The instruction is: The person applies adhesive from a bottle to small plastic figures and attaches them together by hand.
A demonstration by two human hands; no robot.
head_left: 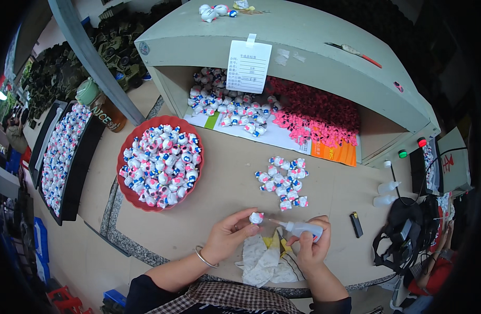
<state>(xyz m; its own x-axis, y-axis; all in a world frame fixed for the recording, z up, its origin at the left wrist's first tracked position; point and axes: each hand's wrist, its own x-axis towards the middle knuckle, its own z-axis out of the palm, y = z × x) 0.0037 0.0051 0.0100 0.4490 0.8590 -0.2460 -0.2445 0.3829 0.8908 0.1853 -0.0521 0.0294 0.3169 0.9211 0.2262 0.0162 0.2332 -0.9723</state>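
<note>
Between thumb and fingers my left hand point(231, 235) pinches a small white figurine point(256, 217) with a pink patch. My right hand point(313, 243) grips a small translucent squeeze bottle point(303, 229), tilted so that its thin nozzle points left at the figurine. Whether the nozzle tip touches it I cannot tell. Beneath both hands lies a crumpled white and yellow cloth point(266, 261). Just beyond them, a cluster of similar white figurines point(282, 180) with blue and pink parts rests on the table.
A red scalloped bowl point(126, 193) heaped with figurines stands to the left, beside a black tray point(75, 196) of more. Ahead, a grey shelf box point(198, 48) holds figurines and pink pieces point(308, 128). At right lie a black lighter-like object point(356, 224), small bottles point(385, 200) and a black bag point(400, 230).
</note>
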